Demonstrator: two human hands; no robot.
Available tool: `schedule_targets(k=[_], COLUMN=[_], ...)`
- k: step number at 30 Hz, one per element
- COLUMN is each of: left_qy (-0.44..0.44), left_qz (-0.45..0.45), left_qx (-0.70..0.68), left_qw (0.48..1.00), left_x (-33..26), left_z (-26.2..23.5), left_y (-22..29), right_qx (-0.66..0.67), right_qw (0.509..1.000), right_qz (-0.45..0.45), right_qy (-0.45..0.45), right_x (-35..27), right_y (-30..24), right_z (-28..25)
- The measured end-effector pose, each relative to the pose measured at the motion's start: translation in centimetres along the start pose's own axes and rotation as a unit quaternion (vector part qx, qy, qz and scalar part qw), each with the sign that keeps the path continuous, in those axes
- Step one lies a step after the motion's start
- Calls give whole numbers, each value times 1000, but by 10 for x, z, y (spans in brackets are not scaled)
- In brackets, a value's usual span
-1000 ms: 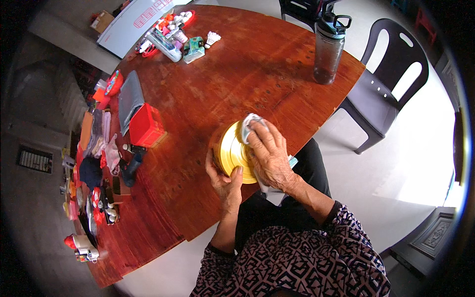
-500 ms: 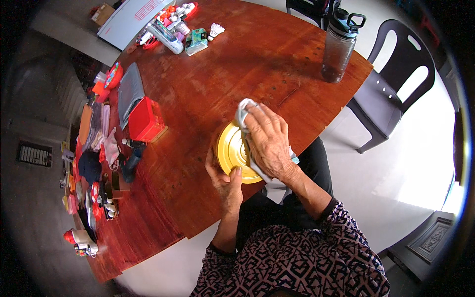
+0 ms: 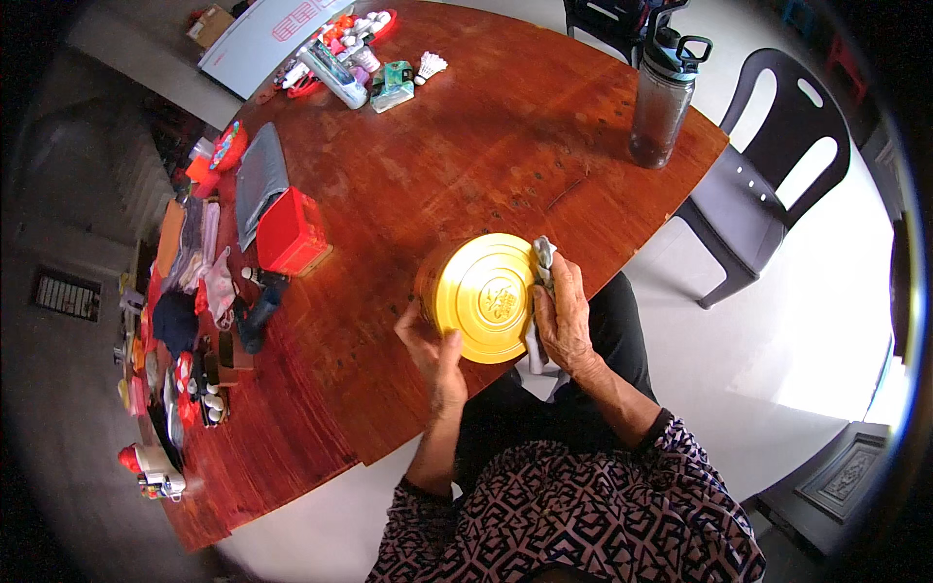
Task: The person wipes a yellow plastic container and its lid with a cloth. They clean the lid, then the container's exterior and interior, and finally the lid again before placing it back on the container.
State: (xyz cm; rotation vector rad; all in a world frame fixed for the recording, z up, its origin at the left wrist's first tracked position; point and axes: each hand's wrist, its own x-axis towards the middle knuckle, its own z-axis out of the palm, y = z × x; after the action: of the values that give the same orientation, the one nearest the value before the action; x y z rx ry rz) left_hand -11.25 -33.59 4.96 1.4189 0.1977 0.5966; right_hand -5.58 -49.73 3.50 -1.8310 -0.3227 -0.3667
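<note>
A round tin [image 3: 471,321] shows its shiny gold top, with raised rings and an embossed mark in the middle. It is near the table's front edge, tilted a little toward me. My left hand [image 3: 432,360] grips it from the lower left, thumb over the rim and fingers around the side. At the right side of the tin, my right hand [image 3: 567,321] is closed on a pale grey cloth [image 3: 543,255], which it presses against the rim. Part of the cloth hangs below the palm.
A red plastic box [image 3: 292,233] and a grey folder stand to the left, beside a row of cloths and small items. A water bottle [image 3: 663,107] is at the right edge of the wooden table [image 3: 428,155]. Farther back lie a shuttlecock [image 3: 430,66] and small packs. A dark chair [image 3: 748,185] stands right.
My right hand and the cloth have moved from across the tin's top to its right side, uncovering the embossed middle. My left hand still holds the tin.
</note>
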Motion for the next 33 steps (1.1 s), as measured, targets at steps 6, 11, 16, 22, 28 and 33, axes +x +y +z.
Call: schedule_targets(k=[6,11,16,22,28,33], left_qy=[-72,-187,-226,-248,-261,-253], left_qz=[-157,-136,-9,8,39,19], left_qx=[148,183,229,220,259,244], left_qw=[974,956,947,943,929,936], left_x=[31,17,-3,-7,-4,-8], left_z=[8,-2,-10,2,-1,-7], left_y=[58,49,4,35,40,38], right_qx=[-13,-31,-83,-126,-49,12], right_qw=[993,969,881,899,926,943], right_qz=[-120,-243,-419,-351,-249,-85], right_qy=[-9,-2,-206,-230,-279,-321], right_x=[-3,21,26,34,59,76], right_y=[3,-25,-85,-91,-88,-68], right_z=[-12,-28,-38,-30,-29,-32])
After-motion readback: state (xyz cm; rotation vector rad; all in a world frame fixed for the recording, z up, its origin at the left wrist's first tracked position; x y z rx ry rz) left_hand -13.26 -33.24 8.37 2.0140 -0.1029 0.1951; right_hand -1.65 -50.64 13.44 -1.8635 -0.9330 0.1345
